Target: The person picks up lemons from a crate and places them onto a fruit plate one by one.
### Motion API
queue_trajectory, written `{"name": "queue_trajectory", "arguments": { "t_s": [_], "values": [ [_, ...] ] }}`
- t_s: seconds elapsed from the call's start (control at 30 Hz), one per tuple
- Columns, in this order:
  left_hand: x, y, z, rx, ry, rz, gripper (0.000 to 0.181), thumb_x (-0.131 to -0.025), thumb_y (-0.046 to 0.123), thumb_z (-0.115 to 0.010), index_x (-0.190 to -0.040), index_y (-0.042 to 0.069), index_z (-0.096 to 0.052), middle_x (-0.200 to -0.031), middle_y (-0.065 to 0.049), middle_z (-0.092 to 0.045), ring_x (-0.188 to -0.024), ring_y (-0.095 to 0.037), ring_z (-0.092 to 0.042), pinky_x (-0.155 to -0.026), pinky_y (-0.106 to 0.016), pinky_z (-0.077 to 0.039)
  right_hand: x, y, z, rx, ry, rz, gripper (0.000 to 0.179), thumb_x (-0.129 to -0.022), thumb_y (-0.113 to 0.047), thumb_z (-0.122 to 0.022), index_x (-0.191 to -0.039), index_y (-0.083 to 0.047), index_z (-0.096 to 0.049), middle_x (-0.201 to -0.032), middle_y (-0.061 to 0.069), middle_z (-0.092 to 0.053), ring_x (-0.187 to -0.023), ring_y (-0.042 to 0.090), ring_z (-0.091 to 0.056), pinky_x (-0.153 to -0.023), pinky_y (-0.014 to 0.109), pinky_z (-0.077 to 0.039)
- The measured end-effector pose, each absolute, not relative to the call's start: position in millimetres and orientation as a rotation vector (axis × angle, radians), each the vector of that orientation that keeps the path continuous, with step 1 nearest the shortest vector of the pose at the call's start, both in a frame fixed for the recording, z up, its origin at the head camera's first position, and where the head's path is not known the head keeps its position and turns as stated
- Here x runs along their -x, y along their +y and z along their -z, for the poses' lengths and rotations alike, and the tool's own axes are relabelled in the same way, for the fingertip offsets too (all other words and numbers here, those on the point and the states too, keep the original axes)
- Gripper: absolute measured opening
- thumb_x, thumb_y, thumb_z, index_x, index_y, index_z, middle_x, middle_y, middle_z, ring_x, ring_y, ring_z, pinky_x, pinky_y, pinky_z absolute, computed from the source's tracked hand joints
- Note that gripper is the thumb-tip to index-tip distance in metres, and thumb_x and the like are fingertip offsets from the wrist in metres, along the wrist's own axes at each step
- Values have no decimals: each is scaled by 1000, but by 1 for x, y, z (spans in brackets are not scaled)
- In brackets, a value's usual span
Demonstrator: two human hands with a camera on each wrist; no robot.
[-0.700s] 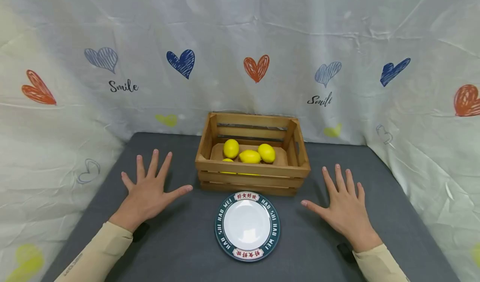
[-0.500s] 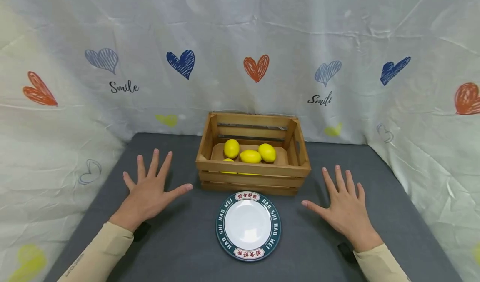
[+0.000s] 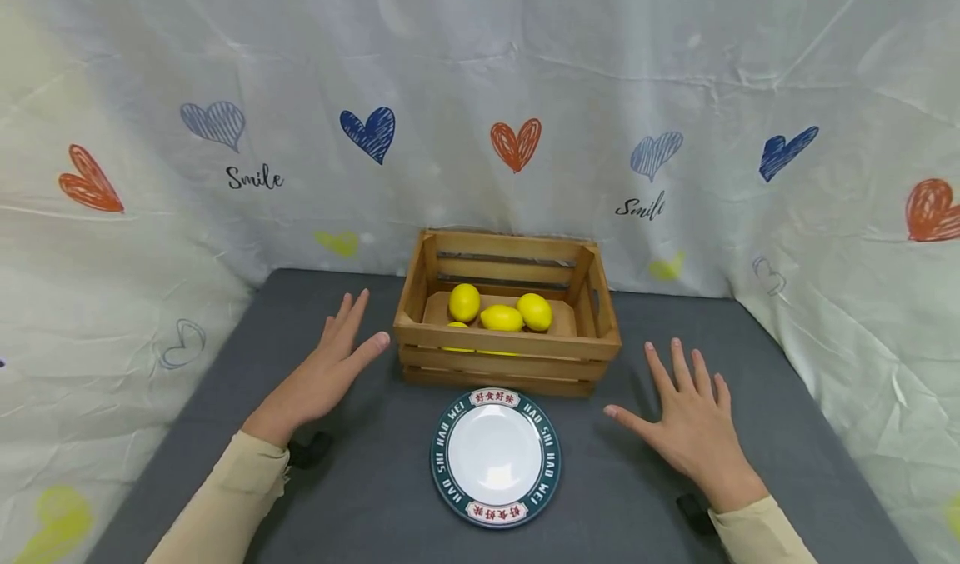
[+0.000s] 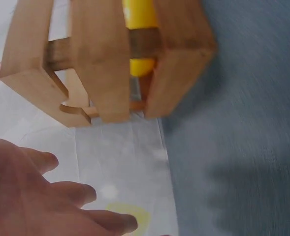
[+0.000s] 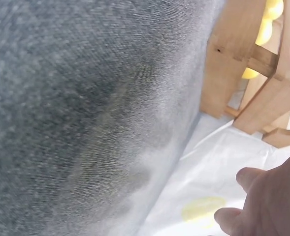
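Near ctr of the head view, 4 yellow lemons can be counted in the wooden crate; the lower-L one is mostly hidden by the top front slat, and only yellow slivers are shown through the gap below, so the full no. can't be told. L hand, left of ctr, is seen nearly edge-on w/ some fingers overlapped; R hand, lower R, is seen from the back w/ all 5 digits in view. Both pale sleeves are cut off by the bottom edge; the black wrist units are partly covered by the wrists. In the L wrist view the crate is cropped by the top edge; in the R wrist view crate & hand are cropped at R, and the cloth at L is blurred.

Nothing is held by either hand: fingers are straight, L thumb set apart, R digits spread wide. The crate is placed btwn the hands, lemons inside; L thumb tip is seen near its L side, R thumb tip near its lower-R corner. The plate is set just below the crate in frame, lower ctr, also btwn the hands. Exact hand height over the dark tablecloth can't be judged.
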State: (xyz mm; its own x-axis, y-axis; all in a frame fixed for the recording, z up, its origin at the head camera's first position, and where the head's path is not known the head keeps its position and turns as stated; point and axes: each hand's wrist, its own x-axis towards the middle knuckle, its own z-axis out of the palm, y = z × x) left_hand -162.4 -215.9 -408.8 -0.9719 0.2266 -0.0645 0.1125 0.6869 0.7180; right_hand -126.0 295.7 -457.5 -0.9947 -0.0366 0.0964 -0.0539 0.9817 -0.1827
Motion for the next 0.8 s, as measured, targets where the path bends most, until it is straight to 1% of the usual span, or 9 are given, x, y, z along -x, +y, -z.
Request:
{"name": "queue_trajectory", "arguments": {
  "t_s": [0.1,0.17,0.2,0.3,0.37,0.43,0.53,0.7,0.8],
  "values": [
    [170,-212,412,-332,2624,-1317,77,-113,65,-30,-173,35,11,-181,-1,20,-167,-43,18,-123,-83,2,126,295,455,-87,-3044,-318,122,-87,-89,-60,-176,-20,-14,-179,29,-9,-161,60,-11,-122,81,-11],
    [176,-208,414,-348,2539,-1416,74,-114,65,-24,-173,35,10,-182,1,17,-169,-38,15,-126,-79,0,127,294,452,-102,-3049,-361,119,-89,-87,-60,-176,-21,-13,-180,28,-7,-162,59,-10,-121,81,-12],
    [179,-206,415,-347,2497,-1460,74,-113,66,-21,-172,35,10,-182,2,16,-169,-37,13,-127,-79,-2,127,293,451,-109,-3051,-384,117,-90,-86,-60,-176,-22,-12,-180,27,-6,-163,58,-9,-121,81,-12],
    [186,-199,418,-288,2363,-1580,77,-110,73,-15,-173,35,8,-183,1,12,-169,-42,6,-127,-79,-12,129,290,445,-126,-3047,-447,112,-93,-82,-59,-176,-25,-11,-181,25,-6,-163,58,-10,-120,82,-14],
    [192,-192,421,-234,2282,-1634,82,-107,78,-13,-174,35,7,-183,-3,12,-168,-47,2,-126,-79,-17,130,288,440,-134,-3040,-473,109,-95,-80,-60,-176,-25,-12,-181,25,-7,-163,58,-11,-118,83,-16],
    [197,-185,423,-180,2212,-1675,89,-105,81,-13,-174,31,7,-183,-7,11,-167,-50,0,-126,-78,-18,131,288,433,-147,-3029,-482,106,-96,-77,-61,-176,-25,-14,-180,26,-10,-162,58,-14,-117,85,-17],
    [203,-175,426,-127,2141,-1742,94,-103,83,-16,-175,26,7,-183,-11,9,-168,-47,1,-128,-76,-15,136,287,417,-187,-3012,-485,102,-99,-73,-61,-176,-25,-14,-180,27,-12,-161,58,-17,-115,86,-21],
    [212,-163,433,-79,2051,-1878,93,-105,79,-23,-175,25,5,-182,-15,5,-169,-43,-1,-127,-79,-10,147,282,378,-262,-2967,-510,99,-101,-68,-62,-176,-26,-13,-180,26,-12,-159,59,-21,-114,85,-25],
    [213,-160,437,-80,2001,-1937,92,-107,75,-26,-175,22,5,-182,-16,4,-168,-42,-1,-130,-74,-8,156,271,353,-323,-2945,-507,98,-101,-67,-62,-176,-28,-13,-181,23,-13,-158,59,-25,-114,84,-28]
  ]
}}
